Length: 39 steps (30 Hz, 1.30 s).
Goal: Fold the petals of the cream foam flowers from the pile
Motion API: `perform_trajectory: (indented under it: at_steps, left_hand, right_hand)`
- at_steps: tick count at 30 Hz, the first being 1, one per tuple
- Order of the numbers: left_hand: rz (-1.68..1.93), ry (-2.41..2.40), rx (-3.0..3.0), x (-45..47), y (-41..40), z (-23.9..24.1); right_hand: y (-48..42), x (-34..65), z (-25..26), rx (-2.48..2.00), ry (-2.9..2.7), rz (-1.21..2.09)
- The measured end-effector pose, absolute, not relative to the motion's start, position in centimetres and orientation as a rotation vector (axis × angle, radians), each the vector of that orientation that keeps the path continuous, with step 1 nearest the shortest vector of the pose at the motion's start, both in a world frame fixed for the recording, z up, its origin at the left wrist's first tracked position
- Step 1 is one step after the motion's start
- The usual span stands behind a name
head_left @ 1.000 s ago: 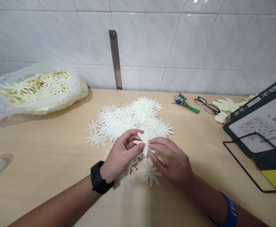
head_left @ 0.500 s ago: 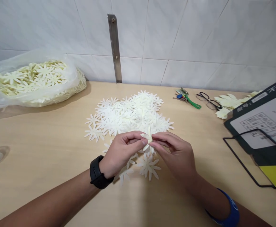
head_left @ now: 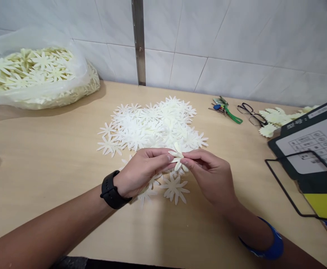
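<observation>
Between my two hands is a pale cream flower-shaped piece [head_left: 177, 154] with narrow petals, bent and seen partly edge-on. My left hand [head_left: 149, 164] pinches its left side between thumb and fingers. From the right, my right hand [head_left: 211, 172] pinches the other side, fingertips close to the left ones. Just beyond lies a heap of similar white flower pieces [head_left: 152, 125], flat and overlapping. A loose flower piece [head_left: 174, 188] rests on the table below my hands, and a few more are partly hidden under my left hand.
A clear plastic bag [head_left: 54, 95] full of flower pieces stands at the back left. Keys with a green strap [head_left: 232, 114], eyeglasses [head_left: 251, 114] and more cream pieces [head_left: 275, 116] lie at the back right. A dark printed box [head_left: 295, 149] and black wire frame [head_left: 289, 198] occupy the right.
The held piece looks more folded, and my right fingers have shifted on it. The whole view has tilted down slightly, showing more of the table's near edge.
</observation>
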<state>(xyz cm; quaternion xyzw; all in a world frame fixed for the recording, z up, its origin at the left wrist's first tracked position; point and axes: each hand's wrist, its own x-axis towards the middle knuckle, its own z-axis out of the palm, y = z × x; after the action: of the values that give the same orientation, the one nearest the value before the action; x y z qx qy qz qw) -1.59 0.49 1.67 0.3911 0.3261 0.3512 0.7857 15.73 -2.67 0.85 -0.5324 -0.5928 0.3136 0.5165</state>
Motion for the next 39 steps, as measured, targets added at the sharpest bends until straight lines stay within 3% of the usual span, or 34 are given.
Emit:
perform_trajectory:
  at_steps: [18, 39]
  left_hand:
    - [0.761, 0.799, 0.894, -2.2, 1.2, 0.3]
    - [0.989, 1.118, 1.627, -1.3, -0.3, 1.4]
  right_hand:
    - [-2.1, 16.2, 0.4, -1.322, -1.247, 1.013]
    - [-3.1, 15.0, 0.9, -1.373, -1.409, 0.966]
